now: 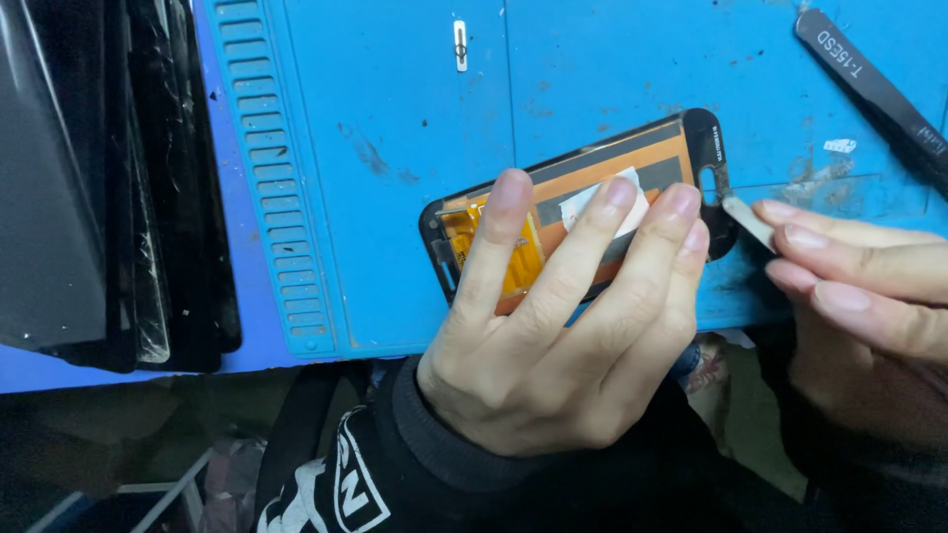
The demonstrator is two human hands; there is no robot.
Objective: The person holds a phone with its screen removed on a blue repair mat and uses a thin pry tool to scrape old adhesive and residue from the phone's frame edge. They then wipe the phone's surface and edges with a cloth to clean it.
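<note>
A blue work mat [395, 197] covers the bench, with a stack of dark glass panels [109, 188] at its left edge, partly cut off. Near the mat's front edge lies a phone screen assembly [592, 173], face down, orange-backed with a white label. The left hand [553, 336] presses it flat with spread fingers, hiding its lower half. The right hand [869, 296] pinches a thin white pry tool [748, 219] against its end. Black tweezers [874, 84] lie top right, cut off.

Left hand [553, 336]: palm down, four fingers [499, 232] spread and extended forward, pressing flat; dark sleeve cuff at wrist. Right hand [859, 316]: entering from the right, fingers [839, 232] stacked and pinched together, pointing left toward the left fingertips.
</note>
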